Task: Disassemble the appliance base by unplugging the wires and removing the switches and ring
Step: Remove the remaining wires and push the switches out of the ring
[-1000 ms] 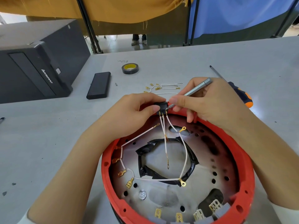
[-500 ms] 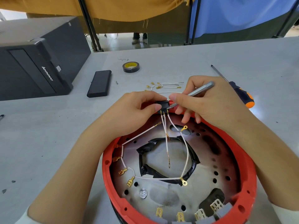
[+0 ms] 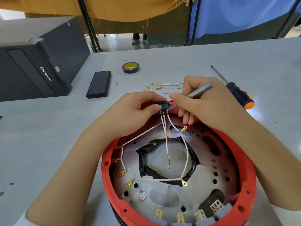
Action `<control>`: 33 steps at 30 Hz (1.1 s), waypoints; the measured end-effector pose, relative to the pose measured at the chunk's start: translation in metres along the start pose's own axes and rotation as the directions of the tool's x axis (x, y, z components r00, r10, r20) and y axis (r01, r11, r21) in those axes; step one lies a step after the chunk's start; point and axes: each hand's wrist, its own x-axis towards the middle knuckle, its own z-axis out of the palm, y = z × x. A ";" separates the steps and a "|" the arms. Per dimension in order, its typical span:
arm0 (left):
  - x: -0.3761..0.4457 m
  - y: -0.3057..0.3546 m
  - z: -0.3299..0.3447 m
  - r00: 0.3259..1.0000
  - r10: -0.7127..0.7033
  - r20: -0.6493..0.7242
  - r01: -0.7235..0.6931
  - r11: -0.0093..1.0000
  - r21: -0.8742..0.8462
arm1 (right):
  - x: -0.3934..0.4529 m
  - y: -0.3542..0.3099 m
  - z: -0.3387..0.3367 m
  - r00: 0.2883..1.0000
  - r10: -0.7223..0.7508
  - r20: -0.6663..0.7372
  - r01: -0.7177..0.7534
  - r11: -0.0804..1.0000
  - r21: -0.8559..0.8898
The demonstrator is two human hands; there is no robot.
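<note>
We are pinching switch upper centre with left hand; right hand gripping metal tool, prying. Next: unplugging 3 wires.

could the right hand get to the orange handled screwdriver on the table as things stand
Probably not right away: the right hand is pinching a grey metal tool against the black switch. The screwdriver lies just beyond it on bare table, nothing between.
</note>
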 end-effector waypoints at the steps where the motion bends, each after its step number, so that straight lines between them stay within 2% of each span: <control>1: 0.000 0.000 0.000 1.000 0.000 0.000 0.000 1.000 -0.002 | 0.001 0.000 0.000 1.000 0.006 0.002 -0.006 1.000 -0.002; 11: 0.001 0.001 0.000 1.000 0.004 0.008 -0.004 1.000 -0.017 | 0.004 0.002 -0.001 0.999 0.014 0.029 -0.014 1.000 -0.001; 15: 0.002 0.003 -0.002 0.999 0.006 0.043 -0.004 0.999 -0.036 | 0.009 0.001 0.006 0.988 0.060 0.145 -0.024 0.972 -0.235; 21: 0.001 0.003 0.000 1.000 0.008 0.016 -0.008 1.000 -0.019 | 0.011 0.001 0.004 0.997 0.051 -0.051 -0.055 0.996 -0.066; 24: 0.000 0.003 -0.001 1.000 0.005 0.013 -0.005 1.000 -0.021 | 0.009 0.000 0.004 0.998 0.020 -0.066 -0.023 0.998 -0.052; 28: 0.000 0.003 -0.001 1.000 -0.002 0.008 0.002 1.000 -0.022 | 0.009 0.000 0.001 0.995 0.054 -0.085 -0.049 0.997 0.058; 33: 0.000 0.002 0.000 1.000 -0.006 0.014 0.006 1.000 -0.030 | 0.008 0.001 0.001 0.995 0.076 -0.070 -0.074 0.997 0.035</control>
